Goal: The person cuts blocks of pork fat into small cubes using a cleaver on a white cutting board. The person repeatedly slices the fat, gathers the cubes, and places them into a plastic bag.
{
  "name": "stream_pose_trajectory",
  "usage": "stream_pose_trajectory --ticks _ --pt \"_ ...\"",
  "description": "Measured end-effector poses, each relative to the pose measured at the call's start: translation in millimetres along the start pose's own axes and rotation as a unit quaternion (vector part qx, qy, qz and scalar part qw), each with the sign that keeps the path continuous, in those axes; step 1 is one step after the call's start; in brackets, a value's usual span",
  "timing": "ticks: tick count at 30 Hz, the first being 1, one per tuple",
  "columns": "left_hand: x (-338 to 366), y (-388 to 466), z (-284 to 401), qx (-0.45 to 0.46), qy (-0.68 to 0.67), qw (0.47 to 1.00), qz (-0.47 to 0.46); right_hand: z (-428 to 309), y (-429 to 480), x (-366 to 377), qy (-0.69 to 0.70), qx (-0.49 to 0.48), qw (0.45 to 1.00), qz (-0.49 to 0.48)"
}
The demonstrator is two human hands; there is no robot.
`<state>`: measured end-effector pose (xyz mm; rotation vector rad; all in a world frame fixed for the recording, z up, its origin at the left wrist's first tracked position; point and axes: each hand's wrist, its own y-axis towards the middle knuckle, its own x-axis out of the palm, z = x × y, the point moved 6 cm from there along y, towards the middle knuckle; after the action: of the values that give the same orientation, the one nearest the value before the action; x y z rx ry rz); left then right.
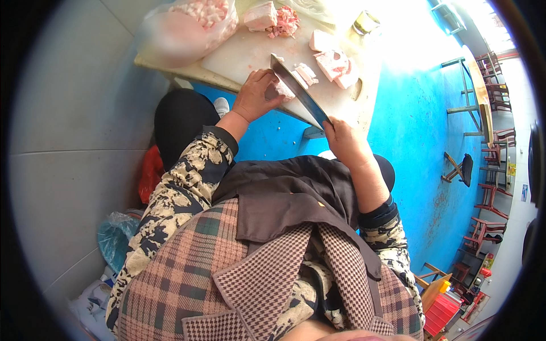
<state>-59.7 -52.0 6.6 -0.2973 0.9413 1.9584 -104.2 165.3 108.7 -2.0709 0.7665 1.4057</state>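
Observation:
My right hand grips the handle of a broad-bladed kitchen knife. Its blade slants away to the upper left, over pale meat on a white cutting board. On the blade's left side, my left hand holds a piece of pale pink fatty meat at the board's near edge. Cut strips of the meat lie just right of the blade. Farther right rest larger slabs of fatty meat. A fatty block and reddish meat scraps sit at the far side.
A clear plastic bag of diced fat stands at the table's far left, partly blurred. An open tin is at the far right. A tiled wall runs along my left, beside a lined blue bin. Wooden chairs line the right side.

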Motion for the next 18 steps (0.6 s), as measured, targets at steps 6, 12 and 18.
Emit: stream_pose_trajectory --ticks 6,12,18 --pt "2 0 -2 -0.026 -0.032 0.999 -0.011 -3 2 -3 0.017 -0.015 0.999 -0.03" --pt "8 -5 3 -0.029 -0.033 0.999 0.013 -8 15 0 -0.033 -0.027 0.998 -0.038" --pt "4 -4 4 -0.006 -0.02 1.0 0.021 -35 90 48 0.013 0.004 0.999 -0.036"
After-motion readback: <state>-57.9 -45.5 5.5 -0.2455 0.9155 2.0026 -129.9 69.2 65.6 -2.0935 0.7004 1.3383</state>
